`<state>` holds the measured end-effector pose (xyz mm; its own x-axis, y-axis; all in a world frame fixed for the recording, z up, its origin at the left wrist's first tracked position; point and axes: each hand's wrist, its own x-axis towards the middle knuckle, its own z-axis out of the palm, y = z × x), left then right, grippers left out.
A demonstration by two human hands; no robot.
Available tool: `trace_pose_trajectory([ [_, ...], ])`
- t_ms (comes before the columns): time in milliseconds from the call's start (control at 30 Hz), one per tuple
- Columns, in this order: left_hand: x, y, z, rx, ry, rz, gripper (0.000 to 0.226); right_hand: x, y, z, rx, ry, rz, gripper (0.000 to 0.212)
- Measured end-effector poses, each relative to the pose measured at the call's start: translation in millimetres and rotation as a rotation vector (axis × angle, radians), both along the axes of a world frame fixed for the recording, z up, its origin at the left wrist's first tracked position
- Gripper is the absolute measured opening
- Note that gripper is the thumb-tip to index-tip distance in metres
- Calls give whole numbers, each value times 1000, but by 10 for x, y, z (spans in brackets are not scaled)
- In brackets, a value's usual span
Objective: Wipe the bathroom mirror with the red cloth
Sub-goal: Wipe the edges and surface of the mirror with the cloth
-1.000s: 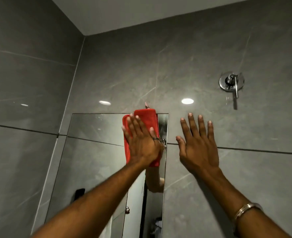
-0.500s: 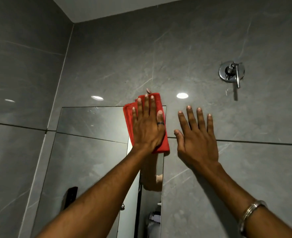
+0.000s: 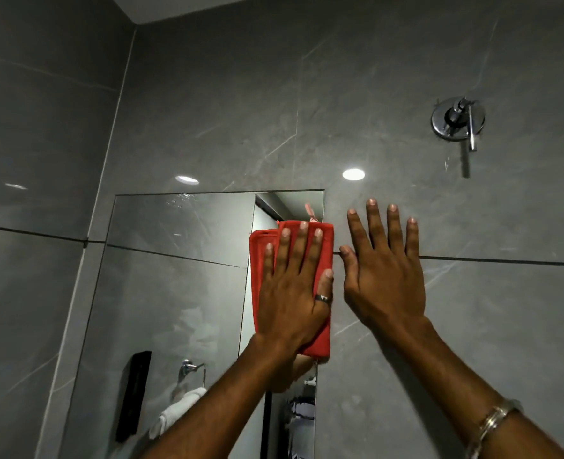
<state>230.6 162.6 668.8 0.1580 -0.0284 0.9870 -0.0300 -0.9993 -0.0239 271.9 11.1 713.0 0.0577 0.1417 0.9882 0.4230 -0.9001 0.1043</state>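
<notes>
A tall frameless mirror (image 3: pixel 174 293) is set into the grey tiled wall, its top edge a little above my hands. A folded red cloth (image 3: pixel 260 250) lies flat against the mirror's upper right edge. My left hand (image 3: pixel 294 293) presses on the cloth with fingers spread and a ring on the thumb. My right hand (image 3: pixel 385 273) rests flat on the tile just right of the mirror, fingers apart and holding nothing, a metal bangle on its wrist.
A chrome shower valve (image 3: pixel 457 123) with a lever juts from the wall at upper right. The left side wall (image 3: pixel 35 160) meets the mirror wall in a corner. The mirror reflects a towel ring with a white towel (image 3: pixel 174 415) and a dark fixture.
My left hand has slid the red cloth down from the mirror's top right corner along its right edge. My right hand stays flat on the tile.
</notes>
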Motion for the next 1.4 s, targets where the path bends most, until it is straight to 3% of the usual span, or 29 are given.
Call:
trace_pose_trajectory([
  [233,-13,1,1102,-19,13,18,71,8,7,48,-14,-4,0,66],
  [400,40,7,1084,-11,-29,47,73,14,7,-68,-6,-16,4,67],
  [867,-7,-35,-492,-4,-17,28,69,-41,62,-811,-20,-4,29,67],
  [1200,-79,-51,-1900,9,83,8,66,-32,-15,-2169,-146,34,35,65],
  [1400,-92,-77,-2877,-16,115,-16,70,-21,-61,-2668,-184,17,33,63],
])
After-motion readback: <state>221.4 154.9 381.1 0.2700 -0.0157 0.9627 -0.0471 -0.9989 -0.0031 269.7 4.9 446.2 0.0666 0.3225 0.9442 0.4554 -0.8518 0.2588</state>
